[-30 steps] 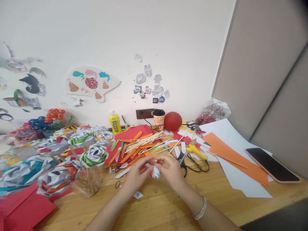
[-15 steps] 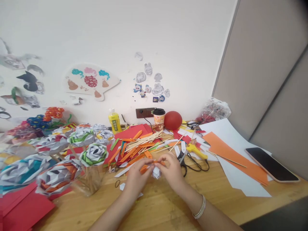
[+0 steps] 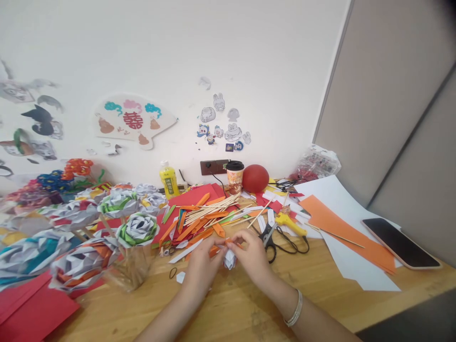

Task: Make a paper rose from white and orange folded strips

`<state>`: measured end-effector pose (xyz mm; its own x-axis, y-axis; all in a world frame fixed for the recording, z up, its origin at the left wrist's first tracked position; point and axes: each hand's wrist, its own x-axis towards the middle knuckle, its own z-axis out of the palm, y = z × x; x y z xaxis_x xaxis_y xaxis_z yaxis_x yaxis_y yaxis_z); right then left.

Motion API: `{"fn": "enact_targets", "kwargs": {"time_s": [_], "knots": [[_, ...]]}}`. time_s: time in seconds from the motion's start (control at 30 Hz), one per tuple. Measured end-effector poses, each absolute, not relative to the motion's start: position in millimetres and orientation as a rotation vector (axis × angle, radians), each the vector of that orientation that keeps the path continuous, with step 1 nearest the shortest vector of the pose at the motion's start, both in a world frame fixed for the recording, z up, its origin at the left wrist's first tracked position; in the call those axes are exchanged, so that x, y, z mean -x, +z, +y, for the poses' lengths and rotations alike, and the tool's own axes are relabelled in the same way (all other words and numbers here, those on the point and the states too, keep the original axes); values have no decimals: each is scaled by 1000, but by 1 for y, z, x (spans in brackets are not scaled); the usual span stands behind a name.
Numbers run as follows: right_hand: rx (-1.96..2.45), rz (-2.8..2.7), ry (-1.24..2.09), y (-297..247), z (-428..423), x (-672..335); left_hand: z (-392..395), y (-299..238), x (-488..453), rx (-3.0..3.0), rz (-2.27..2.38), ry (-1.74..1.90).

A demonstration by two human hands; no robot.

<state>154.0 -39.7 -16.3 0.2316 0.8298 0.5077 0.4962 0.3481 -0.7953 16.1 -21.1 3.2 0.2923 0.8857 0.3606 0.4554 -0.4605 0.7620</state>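
Observation:
My left hand (image 3: 202,263) and my right hand (image 3: 251,256) meet over the wooden table (image 3: 249,308), fingers pinched together on a small folded paper flower (image 3: 229,257) of white and orange paper. An orange strip sticks out between the fingertips. A silver bracelet (image 3: 294,308) circles my right wrist. Just behind the hands lies a heap of orange, red and white paper strips with thin wooden sticks (image 3: 210,211).
Finished paper flowers (image 3: 137,228) stand on sticks at the left, above red paper (image 3: 32,308). Black scissors (image 3: 272,237) and a yellow glue gun (image 3: 290,223) lie right of my hands. Farther right are white and orange sheets (image 3: 342,228) and a phone (image 3: 401,243). A bottle (image 3: 168,180), cup (image 3: 235,176) and red ball (image 3: 255,178) stand by the wall.
Both hands have stayed on the paper flower, shifting slightly and turning it between the fingers. The view has drifted a little.

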Motion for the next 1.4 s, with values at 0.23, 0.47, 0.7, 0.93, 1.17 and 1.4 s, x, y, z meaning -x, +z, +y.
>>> {"fn": "enact_targets", "kwargs": {"time_s": [0.23,0.47,0.7,0.93,1.17,1.4], "knots": [[1192,-1312,889,-15,-39,-155,-12,14,-6,-2058,1008,878],[1164,-1231,1238,-20,-36,-156,6,-6,1,-1828,917,537],[1236,-1526,1155,-26,-28,-163,9,-16,-1,-1965,999,503],[1336,-1654,974,-27,-29,-165,3,-6,0,-2046,955,459],[1218,-1772,1000,-24,-32,-172,1,-1,1,-2073,976,515],[1109,-1756,823,-9,-41,-168,-2,21,7,-1657,860,515]]}}
